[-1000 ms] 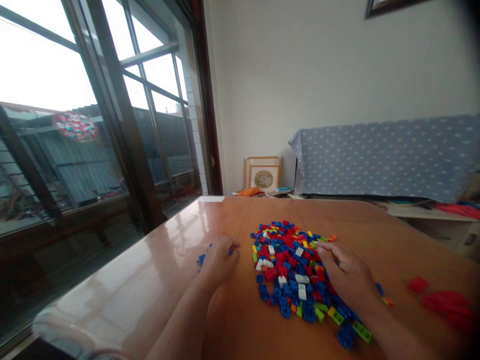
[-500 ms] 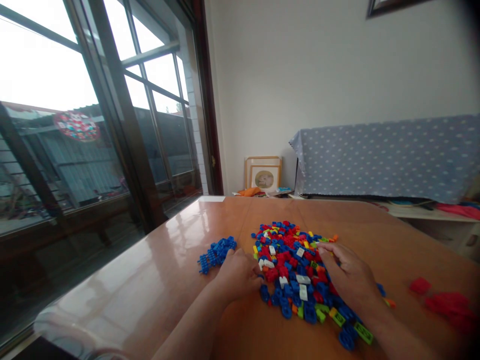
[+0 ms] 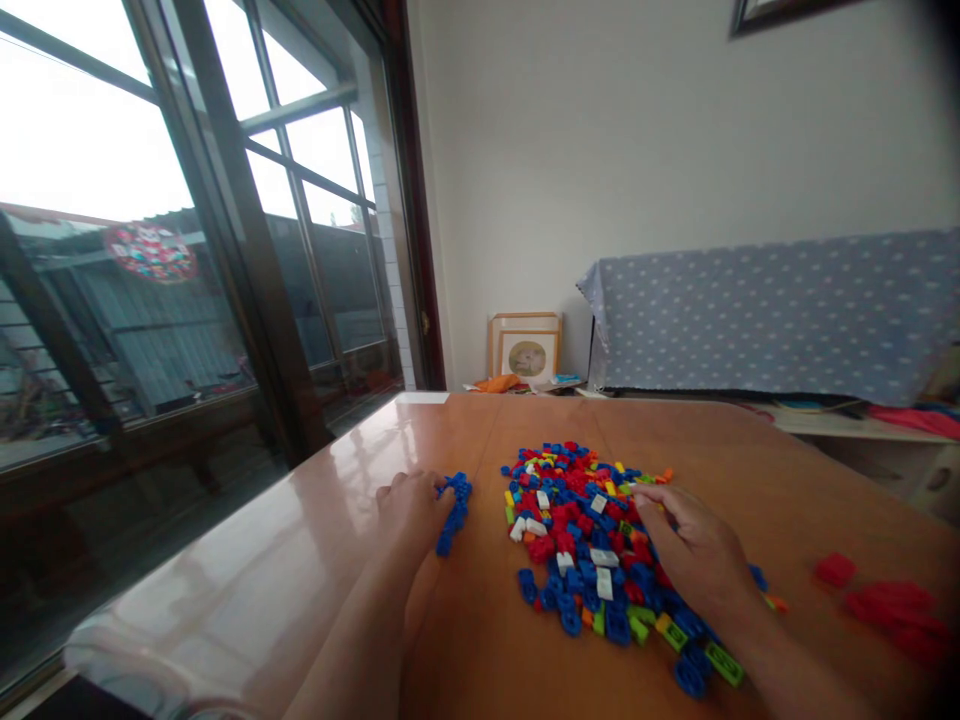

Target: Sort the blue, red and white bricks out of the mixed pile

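Observation:
My left hand [image 3: 411,515] is over the left part of a small cluster of blue plastic building pieces [image 3: 454,512], covering some of them. Its fingers are bent down, and whatever lies under them is hidden. To the right spreads a large mixed pile of toy building blocks [image 3: 577,525] in red, blue, white, yellow, green and orange. At the right side of that pile rests my right hand [image 3: 694,545], its thumb and forefinger stretched out over the blocks, apart, with nothing visible between them.
Red pieces [image 3: 896,610] lie blurred at the right of the glossy brown table [image 3: 360,600]. A white flat item [image 3: 422,398] is at the far edge. Beyond stand a framed picture [image 3: 527,355] and something under a spotted blue cloth [image 3: 772,315]. A large window [image 3: 315,230] is on the left.
My left hand has moved left from the edge of the mixed pile to the blue cluster and now covers its left part. My right hand has stayed in place.

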The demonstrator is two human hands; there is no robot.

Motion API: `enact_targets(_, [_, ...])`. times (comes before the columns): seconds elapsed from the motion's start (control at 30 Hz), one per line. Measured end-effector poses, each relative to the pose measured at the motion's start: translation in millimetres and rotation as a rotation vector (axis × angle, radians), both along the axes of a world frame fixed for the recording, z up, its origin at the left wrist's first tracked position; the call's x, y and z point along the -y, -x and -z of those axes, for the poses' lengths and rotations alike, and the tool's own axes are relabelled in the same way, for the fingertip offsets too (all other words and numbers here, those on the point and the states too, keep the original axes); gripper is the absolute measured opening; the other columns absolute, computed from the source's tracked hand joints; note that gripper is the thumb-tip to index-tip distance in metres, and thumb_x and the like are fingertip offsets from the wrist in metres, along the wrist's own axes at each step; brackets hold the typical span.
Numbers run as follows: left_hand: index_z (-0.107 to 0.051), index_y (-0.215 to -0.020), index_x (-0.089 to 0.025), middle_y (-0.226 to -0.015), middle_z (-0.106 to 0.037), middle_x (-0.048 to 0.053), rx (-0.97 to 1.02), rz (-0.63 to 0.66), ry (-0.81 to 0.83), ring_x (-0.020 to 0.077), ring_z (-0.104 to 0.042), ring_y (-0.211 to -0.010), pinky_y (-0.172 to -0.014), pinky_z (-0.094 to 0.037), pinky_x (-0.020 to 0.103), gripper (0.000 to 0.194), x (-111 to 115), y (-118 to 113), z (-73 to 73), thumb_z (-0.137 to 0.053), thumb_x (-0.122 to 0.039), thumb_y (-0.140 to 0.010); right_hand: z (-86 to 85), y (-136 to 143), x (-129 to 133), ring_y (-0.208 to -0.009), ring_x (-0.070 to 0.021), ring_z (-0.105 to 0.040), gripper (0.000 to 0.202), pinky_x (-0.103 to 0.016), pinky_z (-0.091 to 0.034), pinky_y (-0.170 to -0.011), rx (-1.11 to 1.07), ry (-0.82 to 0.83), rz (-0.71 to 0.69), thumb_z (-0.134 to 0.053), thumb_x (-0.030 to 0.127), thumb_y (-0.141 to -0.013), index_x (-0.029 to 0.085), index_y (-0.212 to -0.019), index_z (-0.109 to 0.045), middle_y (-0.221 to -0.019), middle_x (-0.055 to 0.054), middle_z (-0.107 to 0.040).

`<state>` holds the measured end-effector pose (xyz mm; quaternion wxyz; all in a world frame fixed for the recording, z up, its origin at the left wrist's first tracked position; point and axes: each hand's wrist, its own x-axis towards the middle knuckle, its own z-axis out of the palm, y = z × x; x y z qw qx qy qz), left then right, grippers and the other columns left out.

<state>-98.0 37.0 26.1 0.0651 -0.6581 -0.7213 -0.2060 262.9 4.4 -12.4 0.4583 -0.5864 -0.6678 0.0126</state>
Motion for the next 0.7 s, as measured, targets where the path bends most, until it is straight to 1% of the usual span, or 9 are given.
enact_targets(0.1, [-0.075, -0.098, -0.029, -0.097, -0.073, 0.005, -0.007, -0.036, 0.007, 0.0285, -0.059, -0.097, -0.082, -0.035, 0.038, 0.027, -1.6, 0.5, 0.9, -0.053, -0.042, -0.087, -0.2, 0.5, 0.6, -0.106, -0.0236, -0.065, 0.034, -0.038, -0.048, -0.094, -0.008, 0.014, 0.01, -0.045, 0.046, -0.096, 0.024, -0.106, -0.07, -0.111, -0.005, -0.072])
enact_targets(0.17, [-0.074, -0.099, -0.028, -0.097, -0.073, 0.006, -0.002, -0.014, 0.003, 0.0278, -0.06, -0.095, -0.081, -0.037, 0.037, 0.027, -0.9, -2.4, -0.2, -0.054, -0.039, -0.086, -0.1, 0.3, 0.8, -0.106, -0.0234, -0.065, 0.034, -0.038, -0.048, -0.094, -0.012, 0.013, 0.012, -0.046, 0.046, -0.096, 0.024, -0.106, -0.07, -0.111, -0.005, -0.072])
enact_targets(0.2, [-0.074, -0.099, -0.027, -0.096, -0.072, 0.006, 0.01, 0.02, -0.005, 0.0269, -0.06, -0.095, -0.08, -0.038, 0.036, 0.026, -0.2, -4.7, -0.9, -0.054, -0.037, -0.086, 0.0, 0.1, 0.9, -0.105, -0.0232, -0.065, 0.034, -0.038, -0.048, -0.094, -0.012, 0.009, 0.009, -0.046, 0.046, -0.096, 0.024, -0.106, -0.07, -0.111, -0.005, -0.072])
enact_targets(0.27, [-0.073, -0.099, -0.024, -0.092, -0.071, 0.005, 0.062, 0.142, -0.025, 0.024, -0.06, -0.093, -0.078, -0.04, 0.032, 0.024, 2.3, -11.4, -1.2, -0.055, -0.031, -0.085, -0.1, -0.3, 1.0, -0.105, -0.0231, -0.065, 0.034, -0.037, -0.048, -0.094, -0.007, -0.005, 0.004, -0.046, 0.046, -0.096, 0.024, -0.106, -0.07, -0.111, -0.005, -0.072])
enact_targets(0.37, [-0.071, -0.096, -0.02, -0.087, -0.068, 0.004, 0.195, 0.417, 0.015, 0.0179, -0.06, -0.085, -0.075, -0.042, 0.027, 0.022, 8.4, -26.2, 3.0, -0.054, -0.021, -0.082, -0.4, -0.9, 0.9, -0.104, -0.0235, -0.065, 0.034, -0.037, -0.048, -0.094, 0.001, -0.016, -0.006, -0.045, 0.045, -0.096, 0.024, -0.106, -0.07, -0.11, -0.006, -0.072])
enact_targets(0.43, [-0.071, -0.096, -0.019, -0.088, -0.067, 0.003, 0.284, 0.592, 0.117, 0.0151, -0.059, -0.079, -0.072, -0.043, 0.024, 0.025, 13.9, -37.1, 8.5, -0.053, -0.016, -0.079, -1.0, -0.9, 0.9, -0.103, -0.0239, -0.065, 0.034, -0.037, -0.048, -0.094, 0.0, -0.013, -0.01, -0.045, 0.045, -0.096, 0.024, -0.106, -0.07, -0.109, -0.006, -0.072])
enact_targets(0.53, [-0.071, -0.098, -0.019, -0.088, -0.068, 0.001, 0.403, 0.787, 0.363, 0.0139, -0.059, -0.076, -0.066, -0.044, 0.022, 0.029, 22.4, -49.9, 15.9, -0.053, -0.014, -0.075, -3.2, 0.3, 1.9, -0.104, -0.0243, -0.065, 0.034, -0.038, -0.048, -0.094, -0.003, -0.015, -0.014, -0.045, 0.044, -0.096, 0.024, -0.105, -0.07, -0.11, -0.007, -0.072])
enact_targets(0.63, [-0.07, -0.102, -0.022, -0.086, -0.068, 0.0, 0.473, 0.93, 0.584, 0.0135, -0.059, -0.073, -0.063, -0.044, 0.021, 0.036, 28.9, -57.5, 16.5, -0.055, -0.011, -0.071, -5.5, 1.9, 3.1, -0.104, -0.0246, -0.064, 0.034, -0.037, -0.048, -0.093, -0.013, -0.024, -0.018, -0.044, 0.043, -0.096, 0.023, -0.107, -0.07, -0.111, -0.008, -0.072])
enact_targets(0.7, [-0.071, -0.102, -0.023, -0.084, -0.067, -0.001, 0.432, 0.972, 0.638, 0.0133, -0.058, -0.071, -0.06, -0.043, 0.021, 0.04, 31.7, -61.0, 13.3, -0.056, -0.009, -0.068, -6.2, 2.5, 3.0, -0.105, -0.0247, -0.064, 0.034, -0.037, -0.048, -0.093, -0.02, -0.033, -0.022, -0.045, 0.042, -0.096, 0.023, -0.106, -0.07, -0.111, -0.008, -0.072])
